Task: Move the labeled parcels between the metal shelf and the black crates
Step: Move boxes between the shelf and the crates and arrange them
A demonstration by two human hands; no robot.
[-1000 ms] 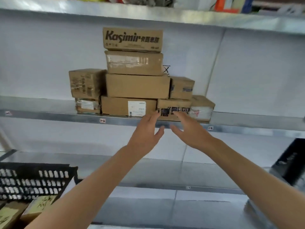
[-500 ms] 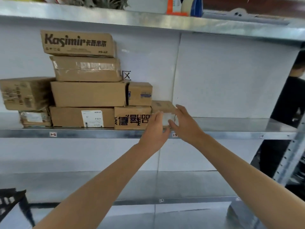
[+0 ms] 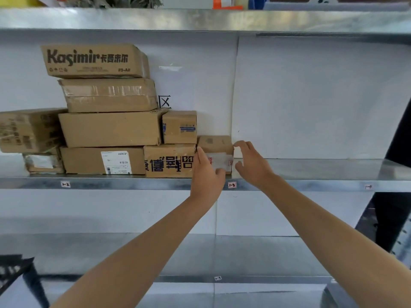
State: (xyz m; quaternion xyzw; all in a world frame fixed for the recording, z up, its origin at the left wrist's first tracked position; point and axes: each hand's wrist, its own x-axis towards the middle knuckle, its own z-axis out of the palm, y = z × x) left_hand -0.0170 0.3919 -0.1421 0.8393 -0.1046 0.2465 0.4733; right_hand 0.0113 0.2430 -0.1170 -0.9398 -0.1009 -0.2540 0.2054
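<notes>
A small brown parcel (image 3: 214, 144) with a white label sits on the middle board of the metal shelf (image 3: 111, 183), at the right end of a stack of cardboard parcels (image 3: 109, 128). My left hand (image 3: 206, 174) grips its left side, fingers tucked between it and the box with black print (image 3: 169, 161), thumb on the front. My right hand (image 3: 251, 163) is at the parcel's right edge with fingers spread, the index fingertip at its top right corner. The parcel rests on the shelf board.
The shelf board to the right of the parcel is bare metal (image 3: 322, 170). A corner of a black crate (image 3: 15, 270) shows at the lower left. A person in dark clothes (image 3: 398, 147) stands at the right edge. Another shelf board (image 3: 244, 256) lies below.
My view has swung right and closer. Both hands moved from in front of the printed box to the small parcel at the stack's right end; the left hand has closed on its side.
</notes>
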